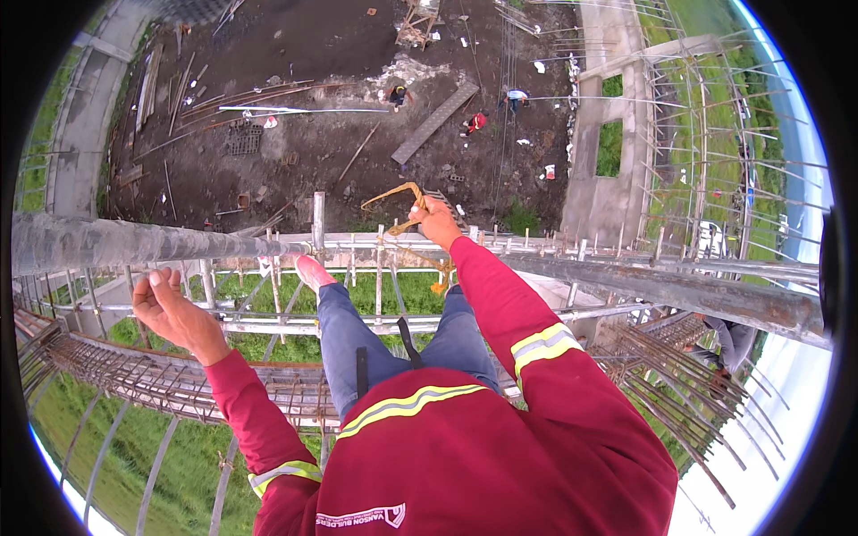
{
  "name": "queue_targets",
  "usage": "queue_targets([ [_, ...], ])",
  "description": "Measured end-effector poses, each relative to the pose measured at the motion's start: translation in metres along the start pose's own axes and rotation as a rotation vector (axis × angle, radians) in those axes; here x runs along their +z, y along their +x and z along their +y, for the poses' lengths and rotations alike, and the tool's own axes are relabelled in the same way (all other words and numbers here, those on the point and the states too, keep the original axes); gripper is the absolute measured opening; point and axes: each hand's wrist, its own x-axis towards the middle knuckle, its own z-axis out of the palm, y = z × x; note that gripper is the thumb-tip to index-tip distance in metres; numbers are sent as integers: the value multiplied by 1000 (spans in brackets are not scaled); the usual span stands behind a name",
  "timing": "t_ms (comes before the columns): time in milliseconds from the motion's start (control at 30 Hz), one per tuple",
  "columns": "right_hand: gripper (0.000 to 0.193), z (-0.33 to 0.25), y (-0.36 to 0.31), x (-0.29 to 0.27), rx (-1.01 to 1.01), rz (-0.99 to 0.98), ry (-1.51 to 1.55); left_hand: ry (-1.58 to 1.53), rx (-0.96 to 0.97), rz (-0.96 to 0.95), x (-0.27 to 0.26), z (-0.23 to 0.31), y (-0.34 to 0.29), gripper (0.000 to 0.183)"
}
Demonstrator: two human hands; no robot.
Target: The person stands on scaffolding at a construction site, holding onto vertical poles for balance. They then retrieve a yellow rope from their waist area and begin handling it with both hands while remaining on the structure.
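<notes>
My right hand [435, 223] reaches forward and is closed on a yellow strap [407, 189]. The strap bends above the fingers, with one loose end pointing left and another hanging just below the hand. A further yellow piece [438, 288] dangles lower, near my right leg; whether it is the same strap I cannot tell. My left hand [179, 313] is in the air at the left, palm turned up, fingers slightly curled and apart, holding nothing. It is just below a thick grey pipe [134, 246], not touching it.
I am high on scaffolding, legs among thin pipes. Another grey pipe [661, 290] runs to the right. Rebar cages [259, 384] pass below, with bar ends [697, 402] sticking out right, beside another person [728, 344]. Several people, including one in red [475, 122], are on the dirt ground far below.
</notes>
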Motion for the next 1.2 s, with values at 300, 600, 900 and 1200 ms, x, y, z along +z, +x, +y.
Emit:
queue_targets([
  [300, 19, -27, 18, 2, -79, -28, -104, -217, 446, -183, 40, 95, 89, 46],
  [600, 16, 22, 61, 12, -10, 122, -162, -181, 417, -28, 57, 103, 74, 25],
  [900, 14, 31, 118, 62, -35, 102, 98, -165, 449, -86, 32, 112, 84, 33],
  [1200, 9, 5, 147, 90, 67, -62, 416, -210, 445, -130, 35, 117, 75, 45],
])
